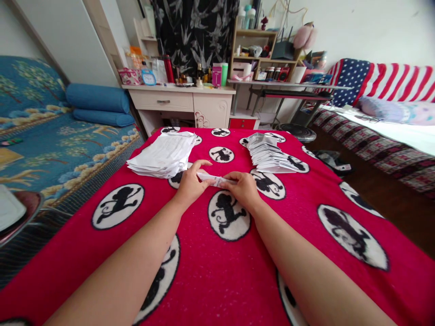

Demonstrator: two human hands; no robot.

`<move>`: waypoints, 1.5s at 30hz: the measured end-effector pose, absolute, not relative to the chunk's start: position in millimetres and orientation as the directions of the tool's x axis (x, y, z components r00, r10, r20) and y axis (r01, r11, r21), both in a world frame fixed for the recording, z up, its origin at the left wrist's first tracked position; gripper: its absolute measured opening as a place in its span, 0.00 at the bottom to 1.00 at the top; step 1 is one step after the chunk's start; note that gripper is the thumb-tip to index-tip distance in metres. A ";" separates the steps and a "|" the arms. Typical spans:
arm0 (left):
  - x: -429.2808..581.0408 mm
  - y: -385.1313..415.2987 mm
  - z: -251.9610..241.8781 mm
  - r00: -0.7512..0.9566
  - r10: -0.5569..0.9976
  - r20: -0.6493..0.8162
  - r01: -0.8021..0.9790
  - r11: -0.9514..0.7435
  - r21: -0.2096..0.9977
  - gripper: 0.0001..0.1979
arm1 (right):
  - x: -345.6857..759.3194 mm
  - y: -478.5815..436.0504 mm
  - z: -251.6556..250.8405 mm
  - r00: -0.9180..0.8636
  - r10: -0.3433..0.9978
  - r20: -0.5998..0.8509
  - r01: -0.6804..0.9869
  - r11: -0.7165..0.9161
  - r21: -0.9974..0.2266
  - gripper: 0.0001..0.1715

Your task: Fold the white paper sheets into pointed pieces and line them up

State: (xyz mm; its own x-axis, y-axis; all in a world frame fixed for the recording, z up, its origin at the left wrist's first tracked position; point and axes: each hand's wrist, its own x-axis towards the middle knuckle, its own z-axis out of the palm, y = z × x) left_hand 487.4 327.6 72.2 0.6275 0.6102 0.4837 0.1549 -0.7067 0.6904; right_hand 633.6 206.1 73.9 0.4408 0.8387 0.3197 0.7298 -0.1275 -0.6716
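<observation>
A narrow folded sheet of paper [216,180], white with faint print, is held between my two hands over the middle of the red cloth. My left hand [193,179] pinches its left end between thumb and fingers. At the other end, my right hand [242,186] grips the paper, fingers pressed together on it. Beyond my left hand lies a loose stack of flat white papers [162,155]. Off to the right, a row of folded papers [270,156] lies overlapped in a fanned pile.
A red cloth [190,267] with monkey prints covers the table. Behind it stands a white dresser [178,100] holding bottles and a blue clock [148,77]. A blue-covered sofa [91,136] is on the left; a bed [401,131] is on the right.
</observation>
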 end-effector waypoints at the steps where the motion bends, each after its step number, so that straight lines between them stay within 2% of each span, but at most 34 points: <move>1: 487.4 326.6 72.0 0.663 0.580 0.473 0.162 -0.728 0.666 0.22 | 632.6 205.7 74.9 0.422 0.841 0.338 0.759 -0.124 -0.639 0.09; 3: 487.7 324.4 72.4 0.742 0.476 0.472 0.189 -0.824 0.534 0.17 | 630.9 204.8 77.8 0.347 0.842 0.412 0.834 -0.077 -0.546 0.05; 5: 488.3 321.9 73.8 0.808 0.342 0.479 0.203 -0.926 0.320 0.09 | 629.5 203.7 80.7 0.234 0.852 0.469 0.904 -0.013 -0.427 0.05; 6: 488.7 320.7 74.7 0.830 0.288 0.478 0.201 -0.953 0.225 0.09 | 628.8 203.2 81.8 0.190 0.857 0.479 0.924 0.009 -0.383 0.05; 7: 489.0 319.8 75.6 0.842 0.254 0.475 0.202 -0.966 0.158 0.10 | 628.2 202.8 82.4 0.167 0.860 0.482 0.934 0.019 -0.357 0.06; 9: 489.1 319.1 76.5 0.841 0.252 0.479 0.225 -0.968 0.115 0.09 | 627.2 202.4 82.6 0.175 0.863 0.473 0.934 0.006 -0.357 0.07; 14: 487.5 322.4 73.5 0.809 0.360 0.465 0.326 -0.933 0.156 0.12 | 629.9 203.4 79.1 0.354 0.851 0.388 0.880 -0.162 -0.446 0.09; 17: 486.7 324.7 71.1 0.791 0.442 0.422 0.408 -0.896 0.174 0.17 | 634.9 204.8 75.1 0.450 0.835 0.316 0.794 -0.212 -0.570 0.11; 20: 486.3 326.6 70.4 0.779 0.484 0.398 0.448 -0.874 0.185 0.18 | 639.0 206.2 71.4 0.499 0.831 0.246 0.625 -0.148 -0.766 0.13; 23: 486.3 327.8 72.2 0.747 0.514 0.421 0.471 -0.857 0.210 0.19 | 639.1 206.6 72.1 0.586 0.779 0.221 0.358 -0.005 -0.934 0.18; 26: 487.4 326.1 76.0 0.661 0.582 0.473 0.501 -0.812 0.300 0.20 | 632.7 206.2 78.5 0.678 0.714 0.175 0.103 0.144 -0.984 0.28; 28: 489.3 322.1 78.4 0.590 0.633 0.501 0.488 -0.774 0.404 0.20 | 623.8 206.3 83.0 0.654 0.744 0.140 0.020 0.168 -0.986 0.25; 31: 493.0 313.2 80.2 0.536 0.671 0.512 0.395 -0.735 0.551 0.20 | 606.3 207.9 85.5 0.561 0.818 0.125 0.048 0.118 -0.992 0.23; 35: 496.4 305.1 81.1 0.575 0.658 0.487 0.264 -0.712 0.650 0.20 | 590.9 211.0 81.5 0.525 0.840 0.136 0.138 0.074 -0.988 0.29; 38: 496.8 305.4 81.9 0.619 0.639 0.457 0.210 -0.695 0.688 0.19 | 593.7 211.6 78.4 0.537 0.827 0.164 0.176 0.081 -0.981 0.31; 45: 493.8 315.3 78.5 0.642 0.628 0.440 0.207 -0.695 0.689 0.21 | 627.5 207.0 77.7 0.679 0.689 0.254 0.166 0.192 -0.967 0.28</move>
